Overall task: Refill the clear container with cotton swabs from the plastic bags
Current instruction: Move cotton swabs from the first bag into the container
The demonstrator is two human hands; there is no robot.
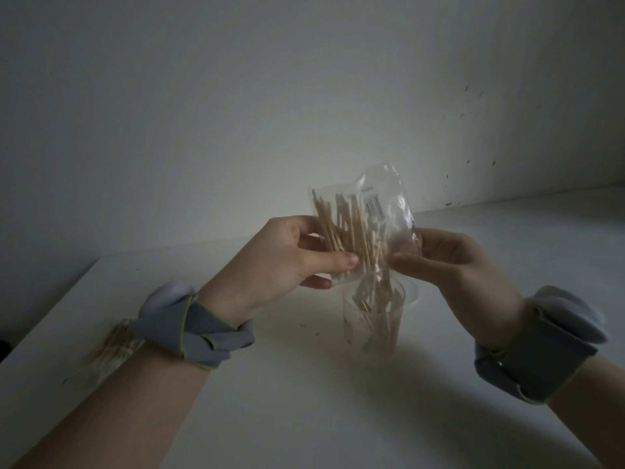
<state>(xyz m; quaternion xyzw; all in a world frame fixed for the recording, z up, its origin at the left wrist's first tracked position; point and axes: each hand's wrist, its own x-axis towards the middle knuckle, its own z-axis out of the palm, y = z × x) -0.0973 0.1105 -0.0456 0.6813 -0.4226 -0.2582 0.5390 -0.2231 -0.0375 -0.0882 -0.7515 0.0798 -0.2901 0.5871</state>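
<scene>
A crinkled clear plastic bag [378,211] of wooden-stemmed cotton swabs [341,228] hangs just above the clear container [372,328]. The container stands on the white table [304,407] with some swabs inside. The left hand [287,255] pinches the bag's left side, and the right hand [449,265] pinches its right edge.

Glossy, crinkled plastic bag [385,198] of wooden-stemmed swabs [341,225] between my left hand [287,258] and right hand [456,265]; below, smooth clear plastic container [372,330], matt table [304,418].
</scene>
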